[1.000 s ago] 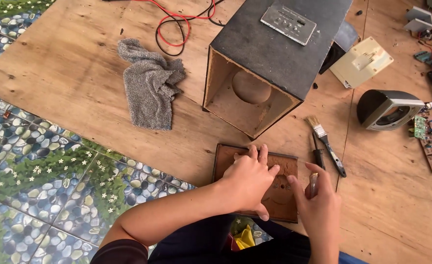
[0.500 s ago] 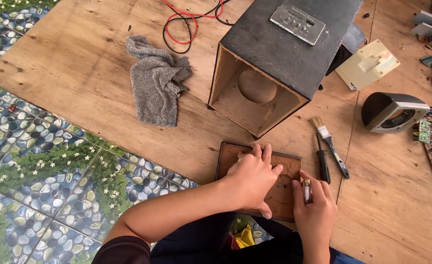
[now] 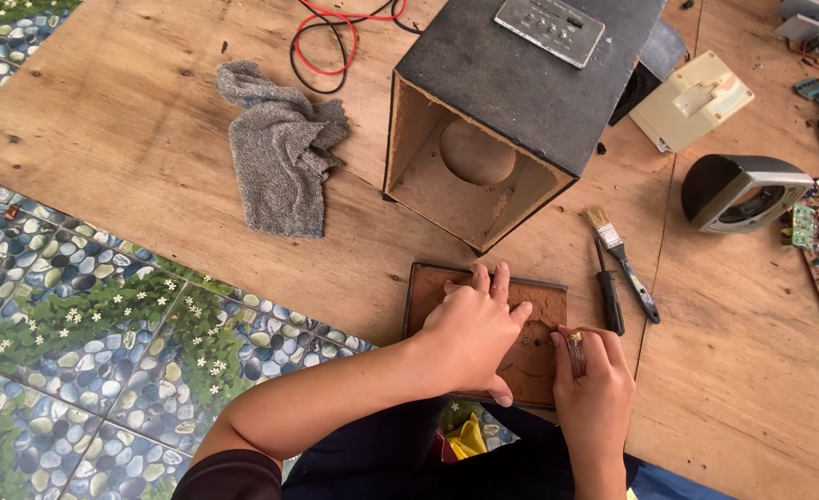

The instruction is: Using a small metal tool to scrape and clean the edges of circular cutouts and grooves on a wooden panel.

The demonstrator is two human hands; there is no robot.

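The left hand (image 3: 469, 329) lies flat, palm down, on a brown rectangular fibreboard panel (image 3: 428, 292), fingers extended and close together, pressing on the panel's upper surface without gripping anything. The right hand (image 3: 594, 380) is curled closed around a small tool with a clear, yellowish handle (image 3: 576, 354); the handle shows between thumb and forefinger, and the tip, which rests at the panel's right edge, is hidden.

The panel lies on the plywood floor sheet (image 3: 131, 139) near its front edge, just beside the pebble-patterned floor tiles (image 3: 76, 324). Directly behind the panel stands a dark grey speaker cabinet (image 3: 520, 83) tipped on its side, its open wooden interior facing the person, with a round cut-out in its far wall. A crumpled grey knitted cloth (image 3: 280, 153) lies left of the cabinet. A small paintbrush with a black handle (image 3: 620, 259) and a black-handled screwdriver (image 3: 608, 292) lie side by side just right of the panel. Red and black wires (image 3: 335, 42) lie near the sheet's far edge.
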